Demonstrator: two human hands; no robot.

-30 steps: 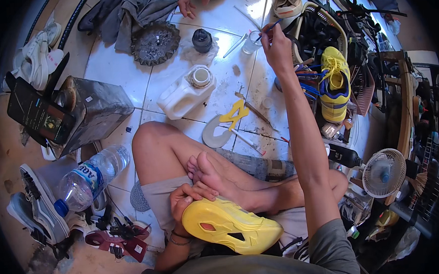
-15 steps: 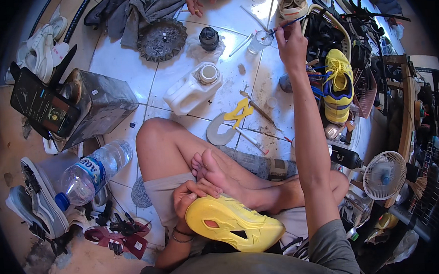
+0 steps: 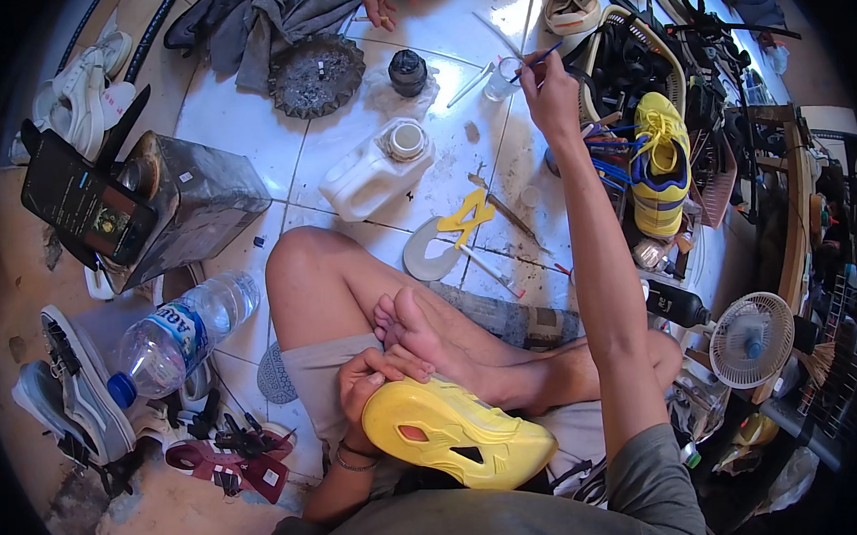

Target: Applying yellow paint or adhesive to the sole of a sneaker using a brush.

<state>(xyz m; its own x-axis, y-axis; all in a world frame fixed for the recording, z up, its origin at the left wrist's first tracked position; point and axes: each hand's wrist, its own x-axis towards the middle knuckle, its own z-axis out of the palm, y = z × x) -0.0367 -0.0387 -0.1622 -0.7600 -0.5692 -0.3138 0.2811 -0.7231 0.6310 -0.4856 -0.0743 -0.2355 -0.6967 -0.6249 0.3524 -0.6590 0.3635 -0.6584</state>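
My left hand is closed on the heel or toe end of a yellow shoe, which lies in my lap with its sole turned up. Two cutouts, one reddish and one dark, show in that sole. With my right arm stretched far forward, my right hand pinches a thin blue-handled brush. Its tip is at the rim of a small clear cup on the tiles; whether it touches the liquid I cannot tell. A matching yellow shoe stands upright to the right of my forearm.
Ahead are a white jug, a dark jar and a scalloped dark tray. Yellow and grey cut pieces lie near my foot. A water bottle and a metal tin are left. Another person's hand shows at the top.
My right hand has shifted slightly left and toward me, bringing the brush tip down by the cup. My left hand and the shoe in it have barely moved.
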